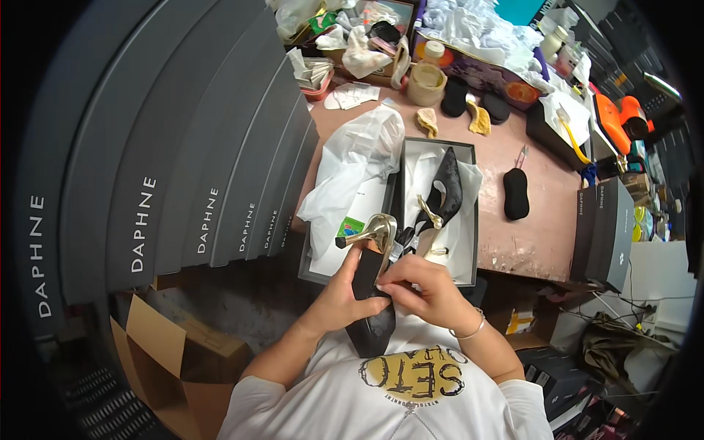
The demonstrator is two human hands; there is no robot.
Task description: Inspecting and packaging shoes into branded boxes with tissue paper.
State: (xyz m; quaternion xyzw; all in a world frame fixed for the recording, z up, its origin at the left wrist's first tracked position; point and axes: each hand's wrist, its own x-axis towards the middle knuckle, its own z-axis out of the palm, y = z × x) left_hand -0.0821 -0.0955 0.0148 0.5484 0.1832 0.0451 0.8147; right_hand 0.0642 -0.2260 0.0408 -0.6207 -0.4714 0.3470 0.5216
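Observation:
A black high-heeled shoe [375, 330] with a gold heel is held sole up and toe toward me. My left hand [339, 295] wraps its side, thumb across the sole. My right hand [424, 284] is closed in a pinch against the sole's right edge; whatever lies between its fingertips is hidden. Just beyond is an open grey shoebox [476, 257] on the table edge, its second black shoe [447, 192] lying on white paper, with gold parts showing. Left of that shoe, white tissue [359, 147] and a small green packet [352, 226] lie in the box's other half.
Tall stacks of grey shoeboxes [176, 147] wall the left side; more boxes [605, 227] stand at right. On the pink table [528, 246] are black pads [515, 194], a jar [426, 83] and yellow sponges [479, 117]. An open carton [180, 352] sits low at left.

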